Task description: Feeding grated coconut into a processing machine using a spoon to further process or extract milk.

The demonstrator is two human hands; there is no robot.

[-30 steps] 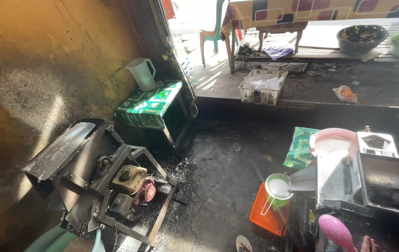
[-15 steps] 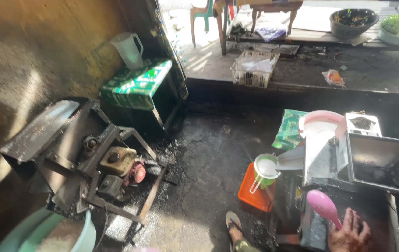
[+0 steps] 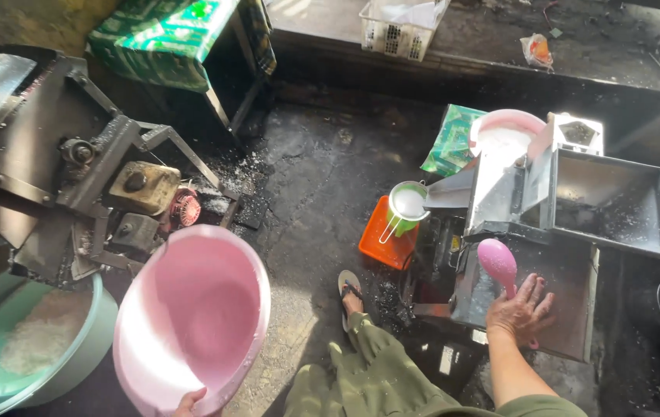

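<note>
My left hand (image 3: 188, 402) grips the lower rim of a big pink plastic basin (image 3: 191, 316), tilted so its empty inside faces me, at the bottom left. My right hand (image 3: 520, 312) rests on the flat metal top of a grey grinding machine (image 3: 569, 232) and holds the handle of a pink plastic scoop (image 3: 497, 262), whose bowl points up. A green mug with white contents (image 3: 407, 205) stands under the machine's spout on an orange tray (image 3: 382, 239). My leg in olive trousers and a sandalled foot (image 3: 351, 289) show at the bottom centre.
An engine-driven metal machine (image 3: 90, 170) stands at the left, above a teal basin with white shreds (image 3: 28, 347). A green-covered stool (image 3: 171, 38) and a white basket (image 3: 401, 27) lie at the back. A second pink basin (image 3: 509, 131) sits behind the grinder. The floor is dark and wet.
The view has tilted down and closer. The big pink basin in my left hand has come into view, and my right hand with the pink scoop now lies on the grinder's top.
</note>
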